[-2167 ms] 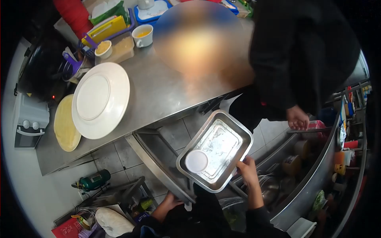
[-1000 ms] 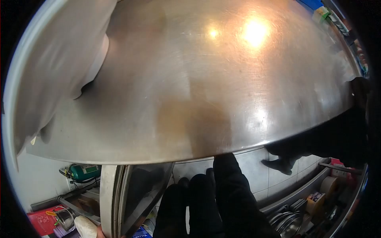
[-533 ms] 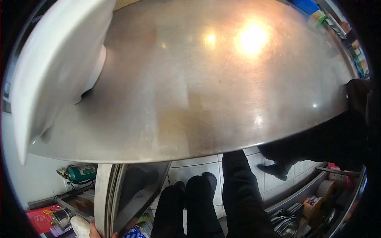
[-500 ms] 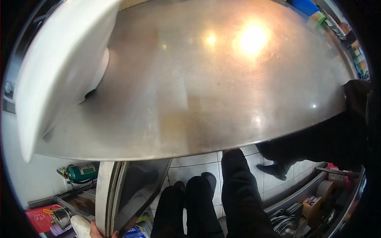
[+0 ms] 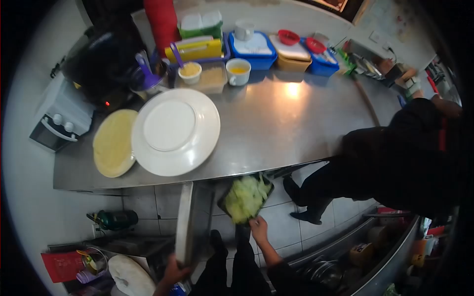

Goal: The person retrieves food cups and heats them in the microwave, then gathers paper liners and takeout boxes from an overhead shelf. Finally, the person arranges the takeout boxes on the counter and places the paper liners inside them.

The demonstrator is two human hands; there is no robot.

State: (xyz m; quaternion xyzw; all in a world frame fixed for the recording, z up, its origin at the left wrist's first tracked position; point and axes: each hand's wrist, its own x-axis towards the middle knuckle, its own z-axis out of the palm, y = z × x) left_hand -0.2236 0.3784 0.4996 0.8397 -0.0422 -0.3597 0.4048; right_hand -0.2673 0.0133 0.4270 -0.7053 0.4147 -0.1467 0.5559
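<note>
Below the counter, my right hand grips the near corner of a dark tray heaped with pale green cut leaves, perhaps lettuce. My left hand is closed on the lower end of a swung-out metal door under the counter. On the counter above, a large white plate rests upside down. It partly overlaps another plate with a flat yellow round on it.
A person in dark clothes stands at the right. Along the back are a white cup, a small bowl and blue tubs. A green cylinder lies at lower left. Shelves with pots are behind.
My view has pulled back from close over the counter. The tray of leaves and my right hand have come into view. My left hand stays on the door.
</note>
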